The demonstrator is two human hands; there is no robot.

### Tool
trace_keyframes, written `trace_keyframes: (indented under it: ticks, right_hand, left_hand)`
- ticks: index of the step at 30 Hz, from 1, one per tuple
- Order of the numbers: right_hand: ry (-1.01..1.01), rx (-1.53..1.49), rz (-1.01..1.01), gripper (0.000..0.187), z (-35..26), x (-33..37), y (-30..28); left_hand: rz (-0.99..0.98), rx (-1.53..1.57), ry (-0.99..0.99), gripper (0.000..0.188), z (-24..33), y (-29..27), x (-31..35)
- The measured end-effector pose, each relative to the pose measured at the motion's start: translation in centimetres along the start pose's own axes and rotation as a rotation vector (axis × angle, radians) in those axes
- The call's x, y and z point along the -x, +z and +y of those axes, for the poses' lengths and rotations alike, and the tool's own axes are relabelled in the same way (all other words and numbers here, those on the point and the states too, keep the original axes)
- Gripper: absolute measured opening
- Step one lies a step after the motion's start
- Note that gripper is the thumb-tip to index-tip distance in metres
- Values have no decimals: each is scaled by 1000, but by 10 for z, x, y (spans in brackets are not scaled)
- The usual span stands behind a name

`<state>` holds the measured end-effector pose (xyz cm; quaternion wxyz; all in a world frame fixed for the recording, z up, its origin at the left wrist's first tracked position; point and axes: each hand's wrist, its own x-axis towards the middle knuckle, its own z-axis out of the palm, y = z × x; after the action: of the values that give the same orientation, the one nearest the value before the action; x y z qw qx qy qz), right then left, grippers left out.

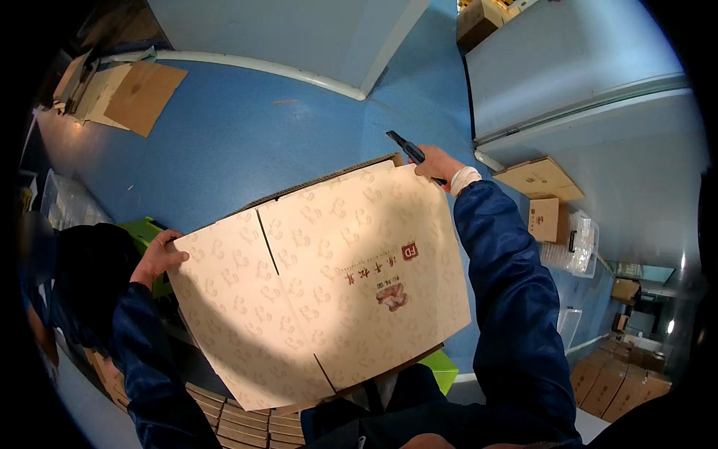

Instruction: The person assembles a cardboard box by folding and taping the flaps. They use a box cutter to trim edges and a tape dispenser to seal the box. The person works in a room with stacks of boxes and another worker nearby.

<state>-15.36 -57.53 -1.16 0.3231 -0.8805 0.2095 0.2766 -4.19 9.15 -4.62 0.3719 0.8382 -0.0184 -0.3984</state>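
1. Flat carton [321,284] spans between both hands, tilted over the lap.
2. Left hand [158,257] grips its left edge, fingers curled over.
3. Right hand [437,165] at the far right corner holds a knife [406,147], seemingly pinching the carton too.
4. Blue floor [247,135] lies beyond.
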Motion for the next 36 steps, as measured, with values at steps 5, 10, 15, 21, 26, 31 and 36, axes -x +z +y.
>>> trace_keyframes:
  ticks: [5, 10, 15, 21, 26, 31, 36]
  right_hand:
    - [-60, -109, 26, 28, 9, -11, 4]
    - [-74, -167, 11, 32, 4, -4, -1]
    - [-128, -257, -1, 29, -5, 1, 0]
    - [-249, -131, 109, 25, 6, 0, -1]
    - [-218, -1, 94, 25, 21, 3, -5]
    - [-100, -97, 77, 26, 15, 9, -10]
    - [-61, -203, 119, 35, 26, 7, -2]
  left_hand:
    - [-17, 97, -6, 50, -10, -3, -9]
    - [-40, 103, -58, 47, 8, 0, -3]
    - [-94, 4, -99, 50, 32, 4, 1]
    - [-29, -28, -114, 43, 52, 17, 12]
    - [-45, 47, -119, 42, 43, 18, 11]
    - [1, -13, -88, 42, 46, 21, 13]
    - [-5, 22, -81, 42, 37, 22, 11]
